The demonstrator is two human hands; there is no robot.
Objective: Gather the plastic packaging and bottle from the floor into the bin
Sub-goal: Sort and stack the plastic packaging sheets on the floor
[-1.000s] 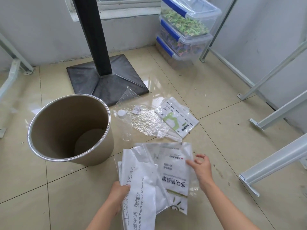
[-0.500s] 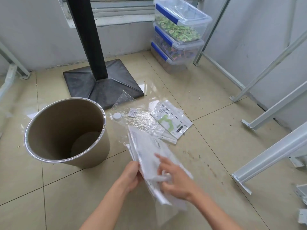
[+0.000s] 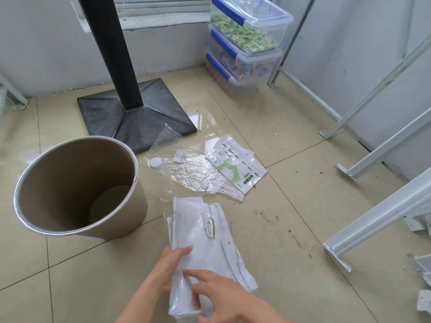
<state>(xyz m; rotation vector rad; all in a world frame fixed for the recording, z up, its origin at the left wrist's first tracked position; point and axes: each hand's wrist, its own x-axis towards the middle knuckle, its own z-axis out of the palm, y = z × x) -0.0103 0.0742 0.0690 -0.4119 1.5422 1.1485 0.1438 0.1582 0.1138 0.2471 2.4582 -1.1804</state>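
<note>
I hold a folded stack of white and clear plastic packaging [image 3: 200, 238] above the floor tiles, right of the bin. My left hand [image 3: 166, 269] grips its left edge. My right hand [image 3: 217, 294] pinches its lower part from the front. The tan round bin [image 3: 77, 190] stands open and empty at the left. Beyond the stack, a crinkled clear plastic bag [image 3: 191, 171] lies on the floor with a clear bottle with a white cap [image 3: 155, 163] at its left edge. A white and green printed packet [image 3: 235, 169] lies to the right of the bag.
A black pole on a square dark base [image 3: 135, 115] stands behind the bin. Three stacked clear storage boxes [image 3: 247, 43] sit against the back wall. White metal frame bars [image 3: 377, 217] run along the right side, with loose white brackets [image 3: 423, 273] at the far right.
Both hands folded the packaging together, lifted it off the floor, and now hold it a little flatter and closer to me. The view has shifted slightly.
</note>
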